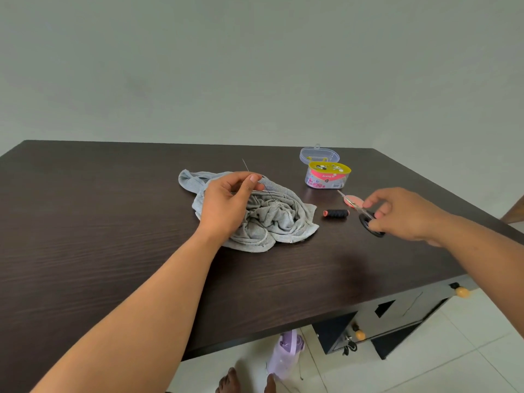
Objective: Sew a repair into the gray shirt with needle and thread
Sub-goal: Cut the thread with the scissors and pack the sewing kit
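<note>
Two bare hands worked over a dark wooden bench [113, 222]. The left hand [226, 202] hovered above the crumpled gray shirt [272, 219], which lay bunched near the middle of the bench, and its thumb and fingers [253, 178] pinched a thin needle [245, 165] whose tip pointed up and away. A fine dark thread [270, 192] ran from that pinch down toward the folds of the shirt. The right hand [402, 212] was off to the right, apart from the shirt, with its fingers curled around a small pair of scissors [368, 219] with black handles, the blades pointing toward a pink disc [353, 199] lying on the bench. A black spool of thread [336, 214] with a red end lay on its side between the shirt and the scissors. Behind it stood an open sewing kit box [326, 177], its clear lid [319, 155] tipped back. Below the bench edge, a lilac bottle [285, 355] stood on the tiled floor [453, 350].
</note>
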A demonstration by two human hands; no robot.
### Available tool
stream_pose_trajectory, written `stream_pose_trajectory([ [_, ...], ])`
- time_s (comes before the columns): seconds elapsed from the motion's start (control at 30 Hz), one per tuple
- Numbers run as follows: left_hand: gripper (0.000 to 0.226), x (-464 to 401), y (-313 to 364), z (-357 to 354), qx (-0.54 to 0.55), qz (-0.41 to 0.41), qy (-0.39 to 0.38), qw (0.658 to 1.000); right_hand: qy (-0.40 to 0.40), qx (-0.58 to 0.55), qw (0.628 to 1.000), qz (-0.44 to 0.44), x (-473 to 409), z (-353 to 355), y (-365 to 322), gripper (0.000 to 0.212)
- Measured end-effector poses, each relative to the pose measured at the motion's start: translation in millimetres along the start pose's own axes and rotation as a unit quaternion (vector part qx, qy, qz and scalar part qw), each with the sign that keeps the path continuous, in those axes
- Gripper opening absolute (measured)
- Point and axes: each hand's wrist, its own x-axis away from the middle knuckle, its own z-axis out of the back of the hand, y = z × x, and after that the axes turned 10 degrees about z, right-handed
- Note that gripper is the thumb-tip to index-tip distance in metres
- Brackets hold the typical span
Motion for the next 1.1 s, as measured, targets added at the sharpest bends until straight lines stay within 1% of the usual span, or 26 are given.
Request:
stream_pose_trajectory([
  [0.13, 0.020, -1.0, -1.3, 0.8, 0.005, 0.001, -0.002, 1.000, -0.007, -0.005, 0.999, 0.036, -3.6, 8.1, -28.5, 0.036],
  [0.2, 0.017, -1.9, -2.3, 1.4, 0.013, -0.001, -0.011, 1.000, -0.033, -0.002, 0.998, 0.051, -2.6, 14.2, -45.0, 0.042],
  [0.3, 0.014, -3.2, -4.2, 2.3, 0.014, -0.009, -0.021, 1.000, -0.079, 0.052, 0.991, 0.095, -2.4, 20.5, -68.2, 0.052],
  [0.33, 0.014, -3.6, -4.9, 2.3, 0.015, -0.009, -0.022, 1.000, -0.088, 0.071, 0.987, 0.114, -2.7, 21.4, -74.6, 0.052],
  [0.4, 0.013, -4.2, -5.9, 2.6, 0.015, -0.010, -0.022, 1.000, -0.100, 0.097, 0.979, 0.147, -3.7, 21.2, -86.3, 0.045],
  [0.47, 0.014, -4.3, -5.9, 2.9, 0.017, -0.009, -0.020, 1.000, -0.105, 0.107, 0.974, 0.170, -4.7, 19.0, -95.0, 0.041],
  [0.63, 0.018, 0.9, -0.5, 2.7, -0.005, -0.011, -0.004, 1.000, -0.109, 0.105, 0.970, 0.190, -7.0, 11.0, -106.4, 0.043],
  [0.77, 0.017, 2.7, 0.8, 3.7, -0.008, -0.019, -0.004, 1.000, -0.098, 0.110, 0.969, 0.198, -11.3, 5.4, -107.0, 0.049],
  [0.93, 0.019, 2.9, 1.7, 3.6, -0.011, -0.016, -0.006, 1.000, -0.089, 0.108, 0.964, 0.224, -15.9, 1.3, -105.5, 0.047],
  [1.1, 0.020, 2.8, 3.2, 3.8, -0.013, -0.014, -0.008, 1.000, -0.094, 0.100, 0.964, 0.228, -17.9, -1.8, -105.6, 0.045],
])
